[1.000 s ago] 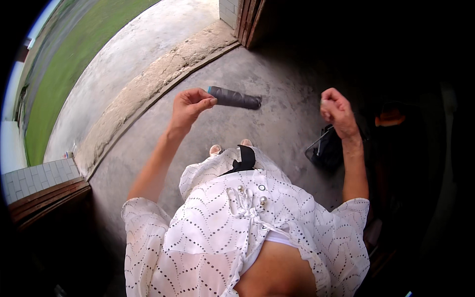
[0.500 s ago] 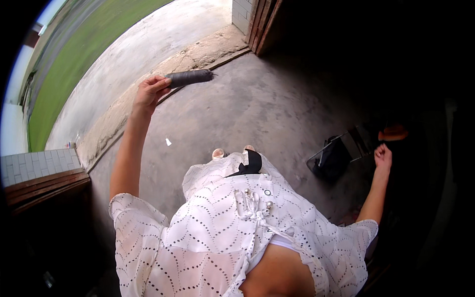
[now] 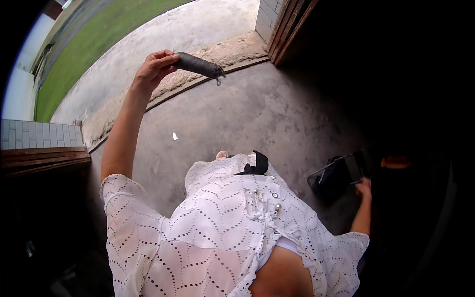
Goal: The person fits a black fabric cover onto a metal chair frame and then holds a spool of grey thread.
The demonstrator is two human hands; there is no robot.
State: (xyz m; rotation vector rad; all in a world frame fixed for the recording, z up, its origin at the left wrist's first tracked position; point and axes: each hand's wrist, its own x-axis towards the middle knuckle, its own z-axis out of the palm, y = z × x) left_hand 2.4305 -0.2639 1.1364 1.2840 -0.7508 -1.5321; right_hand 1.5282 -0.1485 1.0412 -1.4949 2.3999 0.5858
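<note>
My left hand [image 3: 157, 68] is raised toward the doorway, its fingers and thumb pinched on one end of a dark grey, sausage-shaped roll [image 3: 199, 65]. The roll slants down to the right, and a frayed tip with a small dangling loop shows at its free end. Out to the right, my right hand [image 3: 364, 187] hangs low beside a black folding seat [image 3: 332, 179] with a thin metal frame. Its fingers are blurred and dim; whether they touch the frame is unclear.
A raised sill [image 3: 198, 57] crosses the doorway, with pale paving and grass beyond. Wooden door frames [image 3: 292, 29] stand at both sides. A white scrap [image 3: 175, 136] lies on the concrete floor. An orange object [image 3: 396, 162] sits in deep shadow at right.
My left hand has risen slightly, and the roll now tilts down at its free end. My right hand has dropped and come in toward the folding seat. The whole view has shifted.
</note>
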